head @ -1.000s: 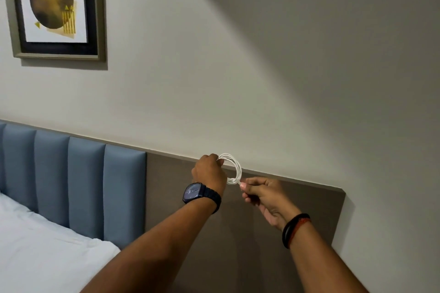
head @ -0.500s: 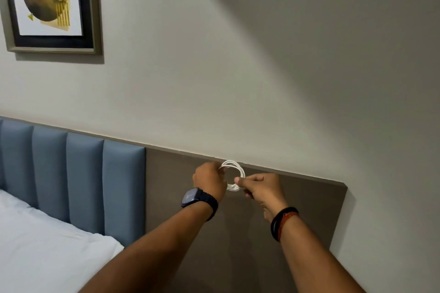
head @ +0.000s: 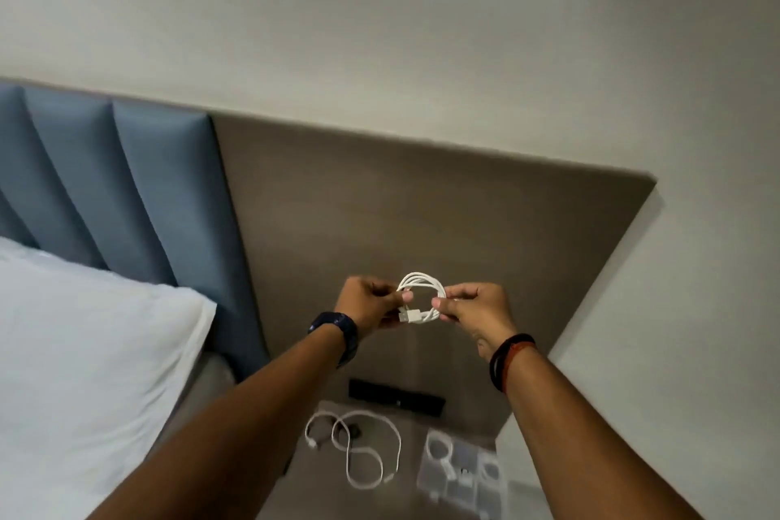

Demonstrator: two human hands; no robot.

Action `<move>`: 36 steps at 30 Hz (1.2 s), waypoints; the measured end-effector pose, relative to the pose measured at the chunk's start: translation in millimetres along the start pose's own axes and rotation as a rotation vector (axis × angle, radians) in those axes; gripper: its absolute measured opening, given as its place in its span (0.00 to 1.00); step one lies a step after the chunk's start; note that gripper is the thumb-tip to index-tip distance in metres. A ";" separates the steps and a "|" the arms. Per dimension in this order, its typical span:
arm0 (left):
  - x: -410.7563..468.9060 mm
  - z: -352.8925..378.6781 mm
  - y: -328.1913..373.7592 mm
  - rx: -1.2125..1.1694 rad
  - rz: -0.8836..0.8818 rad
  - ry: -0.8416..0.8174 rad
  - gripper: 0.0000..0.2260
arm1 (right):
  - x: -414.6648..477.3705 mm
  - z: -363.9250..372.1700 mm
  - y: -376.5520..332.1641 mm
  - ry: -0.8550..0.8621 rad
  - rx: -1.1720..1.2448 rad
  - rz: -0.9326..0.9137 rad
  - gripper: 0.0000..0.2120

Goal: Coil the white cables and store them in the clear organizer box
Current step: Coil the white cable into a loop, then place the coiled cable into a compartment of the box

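A coiled white cable [head: 422, 298] hangs in the air in front of the brown wall panel, held between both hands. My left hand [head: 371, 306] pinches its left side near the USB plug, and my right hand [head: 475, 308] pinches its right side. Below, a loose white cable [head: 365, 450] lies in open loops on the nightstand [head: 325, 490]. To its right sits the clear organizer box [head: 462, 473], with coiled white cables in its compartments.
A black strip-like object [head: 396, 397] sits at the back of the nightstand against the brown panel [head: 380, 203]. A bed with a white pillow [head: 84, 350] and a blue padded headboard [head: 126, 182] fills the left side. A wall rises on the right.
The view has tilted down, so the nightstand, loose cable and organizer box now show and the framed picture is gone. Both hands still hold the coil, now spread slightly apart.
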State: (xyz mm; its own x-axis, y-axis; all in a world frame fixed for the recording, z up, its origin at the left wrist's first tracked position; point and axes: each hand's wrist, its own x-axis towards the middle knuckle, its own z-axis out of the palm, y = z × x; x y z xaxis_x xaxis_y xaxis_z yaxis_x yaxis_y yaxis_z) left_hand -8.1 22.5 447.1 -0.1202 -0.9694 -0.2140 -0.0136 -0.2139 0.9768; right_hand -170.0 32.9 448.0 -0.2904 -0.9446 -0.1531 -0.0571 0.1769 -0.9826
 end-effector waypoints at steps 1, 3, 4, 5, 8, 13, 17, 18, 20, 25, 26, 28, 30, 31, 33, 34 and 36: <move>6.7 1.5 -23.2 -0.005 -0.039 0.006 0.08 | 4.1 2.7 22.3 0.015 -0.016 0.038 0.07; 19.8 4.0 -78.3 -0.018 -0.124 0.011 0.09 | 10.2 7.4 74.1 0.038 -0.037 0.115 0.06; 24.9 4.6 -105.8 -0.011 -0.162 0.014 0.09 | 10.7 8.0 98.5 0.053 -0.050 0.149 0.06; 31.0 6.3 -139.0 -0.003 -0.201 0.013 0.09 | 11.6 8.8 127.6 0.069 -0.068 0.188 0.07; 43.9 19.2 -233.6 -0.002 -0.317 -0.021 0.02 | 11.0 4.9 216.0 0.125 -0.118 0.272 0.09; 61.1 62.6 -374.3 0.075 -0.446 -0.074 0.04 | 10.7 -20.3 360.1 0.253 -0.161 0.396 0.10; 56.8 94.9 -456.7 0.225 -0.581 -0.065 0.05 | 6.4 -45.2 451.0 0.229 -0.122 0.572 0.12; 56.7 101.5 -471.3 0.222 -0.630 -0.062 0.08 | 6.7 -50.7 469.5 0.216 -0.085 0.629 0.13; 62.5 111.9 -493.9 0.160 -0.732 -0.075 0.20 | 11.8 -58.3 497.9 0.204 -0.027 0.729 0.12; 94.5 126.6 -538.0 -0.050 -0.889 -0.134 0.44 | 34.3 -65.7 555.3 0.067 0.100 0.981 0.05; 100.7 128.4 -544.2 -0.046 -0.883 -0.165 0.47 | 39.3 -67.9 565.6 0.068 0.102 1.002 0.07; 112.9 129.9 -554.4 -0.035 -0.858 -0.200 0.51 | 48.9 -71.0 582.0 0.093 0.134 1.007 0.12; 118.8 131.7 -559.3 -0.005 -0.823 -0.215 0.52 | 54.0 -74.4 587.3 0.107 0.205 0.998 0.12; 119.1 133.7 -560.7 0.012 -0.796 -0.221 0.51 | 55.7 -76.7 588.5 0.095 0.229 0.983 0.12; 116.5 136.6 -563.4 0.019 -0.728 -0.217 0.44 | 57.0 -79.2 584.2 0.071 0.236 0.938 0.14; 114.4 137.2 -564.4 -0.002 -0.706 -0.203 0.41 | 56.9 -79.7 582.7 0.081 0.218 0.897 0.14; 110.3 139.5 -562.9 -0.039 -0.689 -0.188 0.39 | 57.0 -83.7 579.1 0.109 0.202 0.832 0.14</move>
State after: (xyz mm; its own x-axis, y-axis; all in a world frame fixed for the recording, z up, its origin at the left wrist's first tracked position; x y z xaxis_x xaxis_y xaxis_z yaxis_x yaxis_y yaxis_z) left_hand -152.2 52.8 -124.5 -0.2658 -0.5757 -0.7733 -0.1133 -0.7779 0.6181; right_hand -299.6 104.6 -121.0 -0.2527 -0.4962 -0.8306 0.3829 0.7371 -0.5568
